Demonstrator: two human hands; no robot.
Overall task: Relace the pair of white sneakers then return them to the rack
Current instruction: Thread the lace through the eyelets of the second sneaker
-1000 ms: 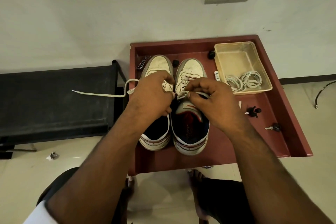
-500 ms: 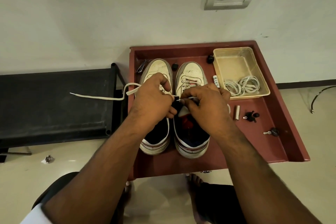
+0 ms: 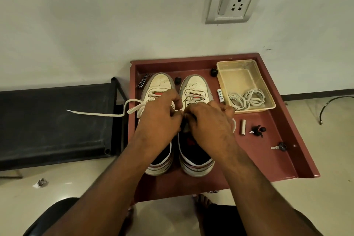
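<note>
Two white sneakers stand side by side, toes to the wall, on a red-brown tray table [image 3: 298,151]. The left sneaker [image 3: 160,84] has a loose white lace [image 3: 95,114] trailing off to the left over the black rack. The right sneaker [image 3: 195,86] has lace across its upper eyelets. My left hand [image 3: 160,119] and my right hand [image 3: 209,122] meet over the right sneaker's tongue, fingers curled, pinching its lace. The eyelets under the hands are hidden.
A black shoe rack [image 3: 51,120] stands left of the table against the wall. A clear plastic tub [image 3: 242,76] with coiled white laces [image 3: 247,98] sits at the table's back right. A small cylinder [image 3: 243,127], keys [image 3: 278,147] and black clips lie on the tray.
My hands have drawn closer together over the right sneaker's tongue. The camera view has shifted slightly, with the table lower in frame. The loose lace lies as before.
</note>
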